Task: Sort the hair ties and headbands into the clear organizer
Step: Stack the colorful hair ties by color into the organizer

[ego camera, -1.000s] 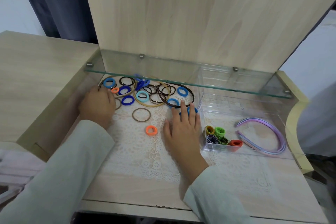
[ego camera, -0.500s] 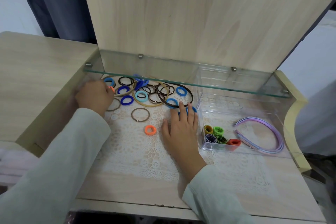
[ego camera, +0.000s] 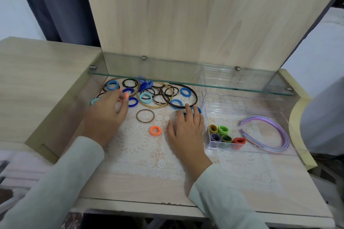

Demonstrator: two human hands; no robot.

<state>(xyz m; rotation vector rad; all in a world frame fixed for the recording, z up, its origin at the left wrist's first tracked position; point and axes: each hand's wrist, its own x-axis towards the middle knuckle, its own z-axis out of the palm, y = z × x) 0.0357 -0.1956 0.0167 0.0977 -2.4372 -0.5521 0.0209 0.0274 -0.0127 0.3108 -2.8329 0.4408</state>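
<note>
A pile of loose hair ties (ego camera: 154, 93), blue, black and brown, lies on the lace mat with a black headband (ego camera: 193, 93) and a gold headband (ego camera: 149, 106). My left hand (ego camera: 106, 115) is at the pile's left end, its blurred fingertips pinching a small orange hair tie (ego camera: 126, 95); a light blue tie (ego camera: 95, 100) shows at its left edge. My right hand (ego camera: 186, 130) lies flat on the mat with its fingertips on a blue tie (ego camera: 198, 110). The clear organizer (ego camera: 242, 98) to the right holds rolled ties (ego camera: 221, 135) and purple headbands (ego camera: 270, 132).
A second orange tie (ego camera: 155, 130) and a thin brown tie (ego camera: 145, 115) lie on the mat between my hands. A glass shelf (ego camera: 186, 80) hangs low over the pile's far side and the organizer's back. A raised wooden panel (ego camera: 186, 15) stands behind.
My left hand has shifted right and nearer, and the orange tie has moved with its fingertips. A light blue tie now shows at its left. My right hand has stayed put.
</note>
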